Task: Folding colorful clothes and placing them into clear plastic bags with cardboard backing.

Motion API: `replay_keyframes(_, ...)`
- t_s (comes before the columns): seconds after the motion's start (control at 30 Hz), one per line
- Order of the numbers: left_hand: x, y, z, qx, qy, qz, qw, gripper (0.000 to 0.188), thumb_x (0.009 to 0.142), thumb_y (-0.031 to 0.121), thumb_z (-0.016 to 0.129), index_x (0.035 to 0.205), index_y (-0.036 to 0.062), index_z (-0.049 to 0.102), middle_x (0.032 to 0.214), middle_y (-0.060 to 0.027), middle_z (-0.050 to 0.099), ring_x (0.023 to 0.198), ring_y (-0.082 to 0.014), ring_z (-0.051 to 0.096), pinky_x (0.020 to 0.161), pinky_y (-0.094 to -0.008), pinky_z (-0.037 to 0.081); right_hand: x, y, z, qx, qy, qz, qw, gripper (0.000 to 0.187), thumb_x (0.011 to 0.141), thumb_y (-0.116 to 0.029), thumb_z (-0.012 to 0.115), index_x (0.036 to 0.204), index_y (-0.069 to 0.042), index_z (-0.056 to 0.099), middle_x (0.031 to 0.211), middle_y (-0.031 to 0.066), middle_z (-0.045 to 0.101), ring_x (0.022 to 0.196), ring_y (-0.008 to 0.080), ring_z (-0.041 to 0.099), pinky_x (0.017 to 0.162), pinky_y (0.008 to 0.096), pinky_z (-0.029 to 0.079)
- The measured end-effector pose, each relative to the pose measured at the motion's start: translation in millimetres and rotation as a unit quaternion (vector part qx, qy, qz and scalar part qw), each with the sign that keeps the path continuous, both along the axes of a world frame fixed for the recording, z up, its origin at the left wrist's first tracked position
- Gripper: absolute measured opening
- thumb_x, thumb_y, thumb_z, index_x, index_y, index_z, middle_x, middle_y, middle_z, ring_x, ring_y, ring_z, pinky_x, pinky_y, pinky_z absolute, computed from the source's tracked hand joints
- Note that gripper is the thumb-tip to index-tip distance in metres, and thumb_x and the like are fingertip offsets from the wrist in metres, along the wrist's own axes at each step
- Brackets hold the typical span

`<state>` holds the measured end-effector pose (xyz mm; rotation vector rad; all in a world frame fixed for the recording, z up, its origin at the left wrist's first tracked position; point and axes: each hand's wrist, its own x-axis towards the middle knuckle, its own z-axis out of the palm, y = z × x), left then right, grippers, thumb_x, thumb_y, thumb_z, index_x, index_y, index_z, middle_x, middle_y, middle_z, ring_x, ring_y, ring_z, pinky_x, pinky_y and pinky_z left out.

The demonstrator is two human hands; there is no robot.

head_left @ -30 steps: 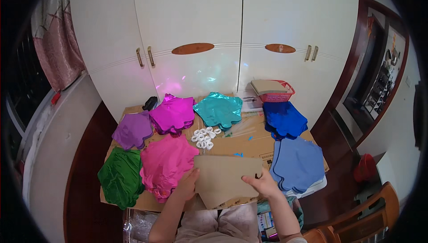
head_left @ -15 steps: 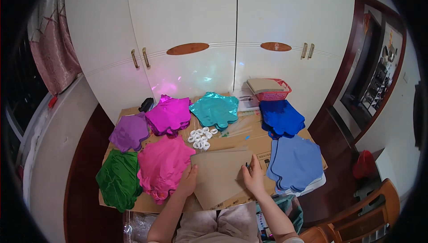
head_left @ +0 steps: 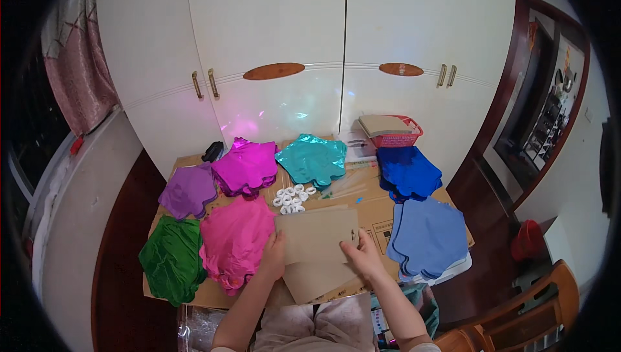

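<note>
Between my two hands is a small stack of plain brown cardboard sheets (head_left: pixel 317 235). My left hand (head_left: pixel 274 255) grips its left edge, close beside a pile of hot-pink flat lobed shapes (head_left: pixel 236 239). At the right edge my right hand (head_left: pixel 363 256) is closed on the cardboard, thumb on top, near a small dark mark or object I cannot make out. Beneath the held sheets, nearer my lap, lies another brown cardboard sheet (head_left: pixel 320 282). Just beyond them is a cluster of white rings (head_left: pixel 292 198). Grey-blue lobed shapes (head_left: pixel 430 239) lie to the right.
Flattened cardboard (head_left: pixel 362 187) covers the table. Around it lie piles of green (head_left: pixel 173 258), purple (head_left: pixel 187 190), magenta (head_left: pixel 246 166), teal (head_left: pixel 314 159) and dark-blue (head_left: pixel 409 171) lobed sheets. A pink basket (head_left: pixel 398 139) stands before the white cupboard; a wooden chair (head_left: pixel 533 316) is at right.
The upper cardboard sheets have slid away from the lower one, exposing more of it on the near side. My right hand has shifted slightly left with them.
</note>
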<state>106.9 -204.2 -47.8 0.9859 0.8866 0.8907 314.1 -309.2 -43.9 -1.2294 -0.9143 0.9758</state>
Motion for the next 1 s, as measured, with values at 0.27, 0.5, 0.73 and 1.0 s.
replay_keyframes(0.27,-3,-4,-5,0.306,0.034,0.021,0.951,0.033,0.084,-0.001,0.052,0.116,0.0005,0.05,0.11,-0.0082,0.058,0.1,-0.0132,0.055,0.084,-0.0287,0.046,5,2,-3,0.113,0.085,0.009,0.99,0.029,0.087,-0.001,0.055,0.116,-0.004,0.051,0.104,0.0034,0.061,0.094,0.0109,0.056,0.083,0.0258,0.044)
replay_keyframes(0.5,-14,-3,-5,0.26,0.15,-0.119,0.946,0.024,0.081,-0.002,0.052,0.103,0.0012,0.06,0.098,-0.0046,0.061,0.092,-0.0128,0.055,0.079,-0.0267,0.044,21,-8,-20,-0.018,-0.038,0.081,0.996,0.022,0.087,-0.004,0.057,0.109,-0.006,0.056,0.084,-0.0023,0.06,0.077,0.0063,0.054,0.065,0.0227,0.043)
replay_keyframes(0.73,-11,-25,17,0.247,0.124,-0.036,0.96,0.031,0.089,0.018,0.043,0.112,-0.0006,0.055,0.091,-0.0035,0.06,0.082,-0.0099,0.053,0.071,-0.0252,0.043,17,-30,-1,0.05,-0.239,0.155,0.957,0.024,0.087,-0.013,0.058,0.11,-0.007,0.058,0.07,0.0032,0.059,0.062,0.0107,0.055,0.056,0.0255,0.043)
replay_keyframes(1.0,9,-38,15,0.131,-0.263,0.026,0.955,0.047,0.09,0.054,0.041,0.089,0.0078,0.044,0.072,0.0014,0.039,0.065,-0.0095,0.04,0.059,-0.022,0.033,-71,-69,60,0.183,-0.425,0.115,0.879,0.044,0.08,-0.006,0.058,0.124,-0.002,0.051,0.069,0.0125,0.056,0.065,0.0303,0.057,0.061,0.0374,0.048)
